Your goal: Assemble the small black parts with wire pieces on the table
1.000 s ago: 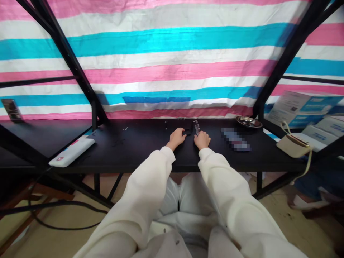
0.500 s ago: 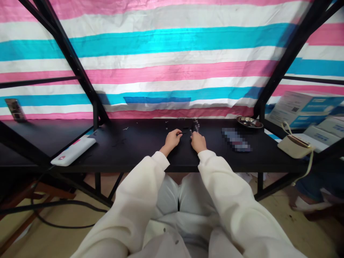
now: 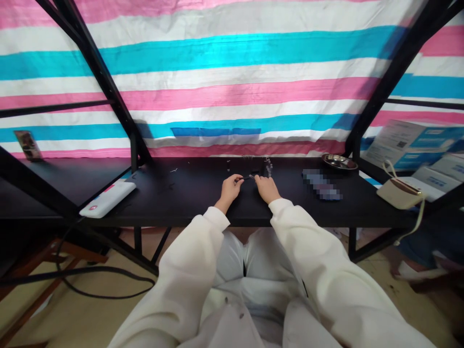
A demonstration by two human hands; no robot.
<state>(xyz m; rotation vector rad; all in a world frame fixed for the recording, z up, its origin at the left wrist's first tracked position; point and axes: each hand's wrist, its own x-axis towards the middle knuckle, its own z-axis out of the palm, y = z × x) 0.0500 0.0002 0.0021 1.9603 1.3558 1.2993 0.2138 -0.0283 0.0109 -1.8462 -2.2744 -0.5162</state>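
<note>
Over the middle of the black table [image 3: 195,193], my left hand [image 3: 230,187] is closed in a pinch on a small, thin dark piece [image 3: 246,178] that points to the right. Close beside it my right hand [image 3: 267,187] is also closed, with a small light-coloured tip showing at its fingers; what that thing is I cannot make out. The two hands nearly meet at the dark piece. Just beyond the right hand lies a cluster of small greyish pieces [image 3: 268,167]. Another tiny piece [image 3: 228,165] lies behind the left hand, and more small pieces [image 3: 248,157] sit at the far edge.
A white box-shaped device [image 3: 108,199] lies at the left end. To the right are a blurred-out flat object [image 3: 322,184], a round metal dish [image 3: 340,162] and a cream pouch [image 3: 399,193] with a strap. Black frame posts [image 3: 108,87] rise on both sides; boxes [image 3: 409,140] stand far right.
My right hand has moved left and turned toward my left hand, so their fingertips are closer together at the dark piece. The whole view has shifted slightly.
</note>
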